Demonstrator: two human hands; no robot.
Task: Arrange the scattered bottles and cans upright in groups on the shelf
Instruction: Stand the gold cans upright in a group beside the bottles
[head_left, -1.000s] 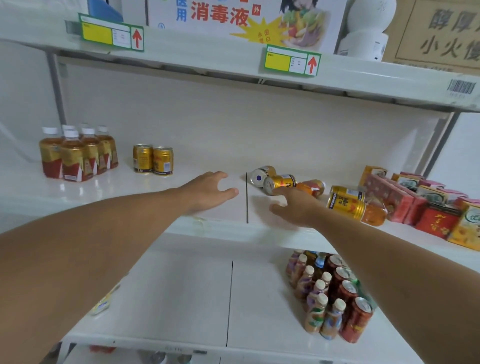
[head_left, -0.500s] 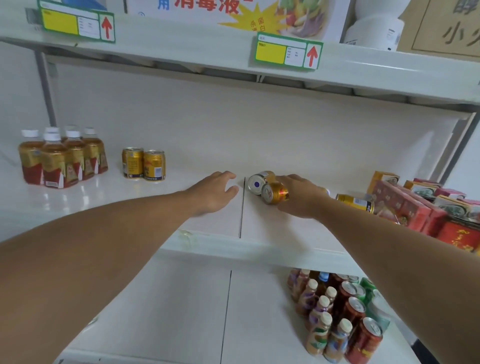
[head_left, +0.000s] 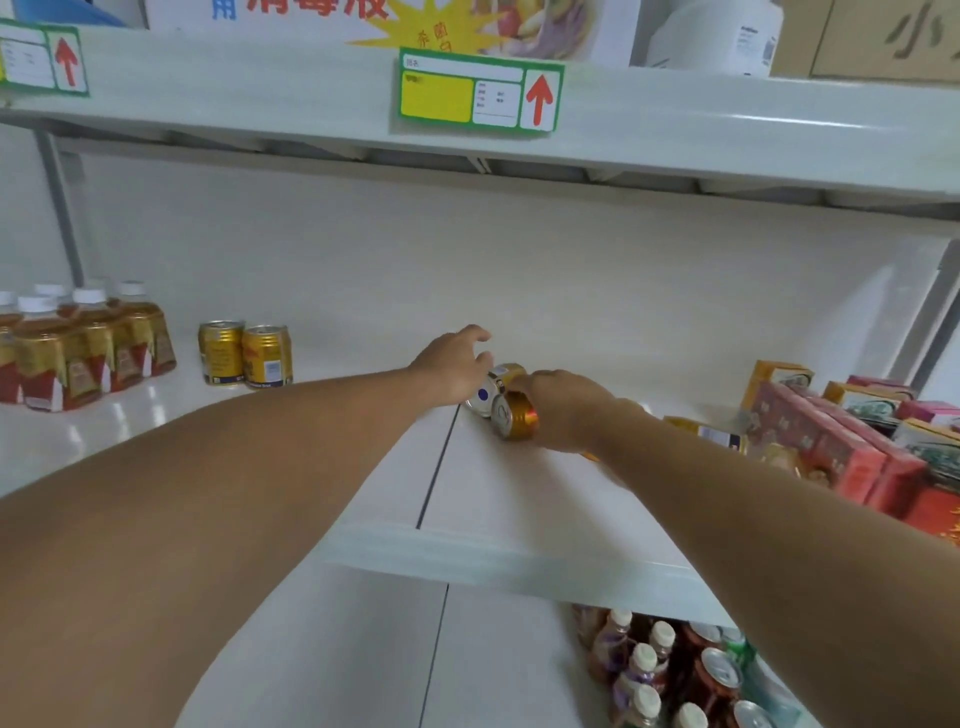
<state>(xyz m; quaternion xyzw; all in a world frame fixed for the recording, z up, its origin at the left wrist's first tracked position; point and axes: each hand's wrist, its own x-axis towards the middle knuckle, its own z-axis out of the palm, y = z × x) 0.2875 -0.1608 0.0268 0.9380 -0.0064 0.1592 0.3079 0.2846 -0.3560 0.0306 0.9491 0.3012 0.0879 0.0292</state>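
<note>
Two gold cans lie on their sides at the middle of the white shelf (head_left: 363, 467). My right hand (head_left: 563, 408) is closed around the nearer gold can (head_left: 514, 418). My left hand (head_left: 452, 366) reaches over the farther lying can (head_left: 485, 395), fingers spread and touching its top side; I cannot tell if it grips it. Another gold can (head_left: 709, 431) lies behind my right forearm. Two gold cans (head_left: 244, 353) stand upright at the left, beside a group of upright tea bottles (head_left: 78, 353).
Red and yellow cartons (head_left: 852, 436) crowd the shelf's right end. The lower shelf holds upright bottles and cans (head_left: 675, 670) at the right. The upper shelf's edge carries green price tags (head_left: 480, 93). Bare shelf surface lies between the standing cans and my hands.
Both hands have moved forward onto the two lying cans. My right hand has closed on the nearer can. My left hand went from the shelf surface to the farther can.
</note>
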